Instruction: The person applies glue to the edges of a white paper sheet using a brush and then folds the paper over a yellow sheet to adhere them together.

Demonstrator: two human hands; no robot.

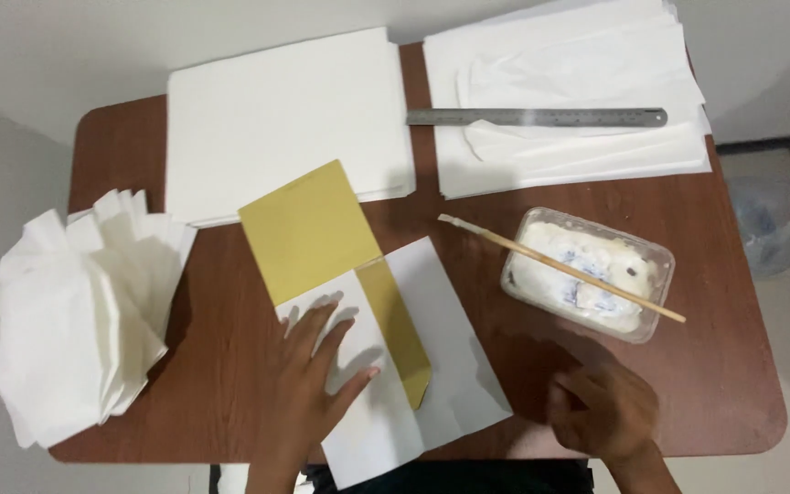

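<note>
My left hand (pixel 317 361) lies flat, fingers spread, on a folded flap of a white paper sheet (pixel 445 343) at the table's front edge. A yellow card (pixel 313 229) sits under that sheet and sticks out toward the back left; a yellow strip (pixel 395 320) shows between the white flaps. My right hand (pixel 605 407) rests on the brown table (pixel 715 366) to the right of the sheet, fingers curled and blurred, holding nothing that I can see.
A clear plastic tub (pixel 587 274) of white paste stands right of centre with a thin brush (pixel 560 265) across it. A steel ruler (pixel 537 117) lies on a white paper stack (pixel 578 165) at the back right. Another white stack (pixel 276 110) and folded white papers (pixel 75 311) lie left.
</note>
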